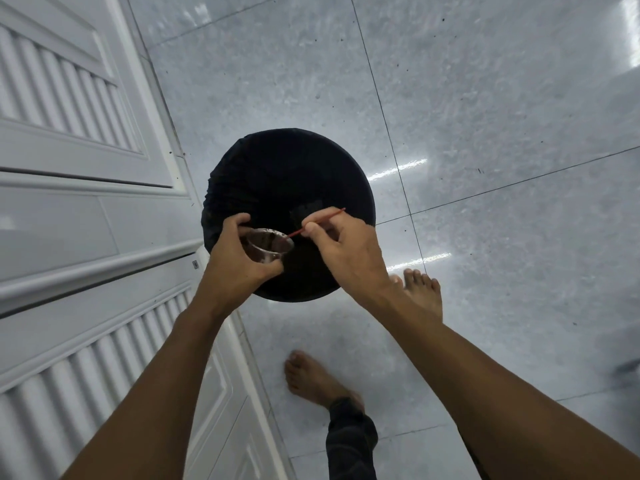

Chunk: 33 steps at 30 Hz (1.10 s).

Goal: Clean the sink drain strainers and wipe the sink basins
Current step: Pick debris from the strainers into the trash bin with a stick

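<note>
My left hand (239, 259) grips a round metal sink strainer (268, 245), dirty inside, tilted over a bin lined with a black bag (277, 174). My right hand (346, 251) pinches a thin red stick (322, 221), and the stick's lower tip reaches the strainer's rim. Both hands hover above the near part of the bin's opening. The sink itself is out of view.
White louvred cabinet doors (69, 209) run along the left, close to the bin. Grey glossy floor tiles (485, 116) spread to the right and behind it. My bare feet (311, 375) stand on the tiles just in front of the bin.
</note>
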Motion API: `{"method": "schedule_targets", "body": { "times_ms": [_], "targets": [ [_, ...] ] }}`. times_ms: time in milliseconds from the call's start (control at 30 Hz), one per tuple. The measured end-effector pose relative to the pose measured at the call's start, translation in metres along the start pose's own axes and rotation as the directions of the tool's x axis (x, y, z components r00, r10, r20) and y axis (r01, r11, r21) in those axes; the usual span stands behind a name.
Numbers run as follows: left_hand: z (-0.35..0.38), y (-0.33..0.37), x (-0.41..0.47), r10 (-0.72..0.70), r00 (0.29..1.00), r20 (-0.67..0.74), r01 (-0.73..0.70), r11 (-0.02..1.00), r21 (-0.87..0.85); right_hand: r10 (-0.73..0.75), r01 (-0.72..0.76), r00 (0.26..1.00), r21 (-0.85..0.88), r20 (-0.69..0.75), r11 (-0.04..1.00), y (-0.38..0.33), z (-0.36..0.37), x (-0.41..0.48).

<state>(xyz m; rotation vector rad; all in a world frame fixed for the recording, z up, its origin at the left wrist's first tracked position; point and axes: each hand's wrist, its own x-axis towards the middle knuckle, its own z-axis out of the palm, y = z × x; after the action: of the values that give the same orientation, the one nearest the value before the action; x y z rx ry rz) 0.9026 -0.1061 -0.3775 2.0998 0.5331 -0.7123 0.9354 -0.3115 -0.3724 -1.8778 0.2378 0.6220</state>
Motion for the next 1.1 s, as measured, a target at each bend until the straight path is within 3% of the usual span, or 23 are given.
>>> {"method": "schedule_targets", "body": {
  "times_ms": [100, 367, 500, 633, 767, 933, 1100],
  "targets": [
    [0.013, 0.001, -0.007, 0.087, 0.993, -0.074, -0.086, 0.996, 0.017, -0.059, 0.066, 0.991, -0.056, 0.120, 0.996, -0.004, 0.011, -0.009],
    [0.021, 0.002, -0.014, 0.143, 0.982, -0.121, -0.143, 0.990, 0.010, -0.137, 0.132, 0.991, -0.272, -0.001, 0.953, 0.001, 0.000, -0.011],
    [0.021, 0.000, -0.013, 0.161, 0.978, -0.136, -0.159, 0.987, 0.027, -0.184, 0.189, 0.982, -0.305, 0.047, 0.933, 0.005, 0.002, -0.023],
    [0.022, -0.003, -0.017, 0.150, 0.982, -0.117, -0.147, 0.989, 0.029, -0.155, 0.144, 0.988, -0.414, 0.006, 0.899, 0.009, 0.003, -0.021],
    [0.020, -0.006, -0.015, 0.101, 0.984, -0.146, -0.099, 0.995, 0.015, -0.202, 0.173, 0.978, -0.353, -0.047, 0.920, 0.010, 0.003, -0.021],
    [0.019, -0.012, -0.010, 0.089, 0.990, -0.107, -0.084, 0.995, 0.052, -0.204, 0.207, 0.978, -0.332, 0.046, 0.920, 0.017, 0.007, -0.022],
    [0.015, -0.017, -0.007, 0.027, 0.995, -0.099, -0.021, 0.997, 0.068, -0.165, 0.145, 0.984, -0.232, -0.070, 0.962, 0.019, 0.006, -0.009]
  ]
}}
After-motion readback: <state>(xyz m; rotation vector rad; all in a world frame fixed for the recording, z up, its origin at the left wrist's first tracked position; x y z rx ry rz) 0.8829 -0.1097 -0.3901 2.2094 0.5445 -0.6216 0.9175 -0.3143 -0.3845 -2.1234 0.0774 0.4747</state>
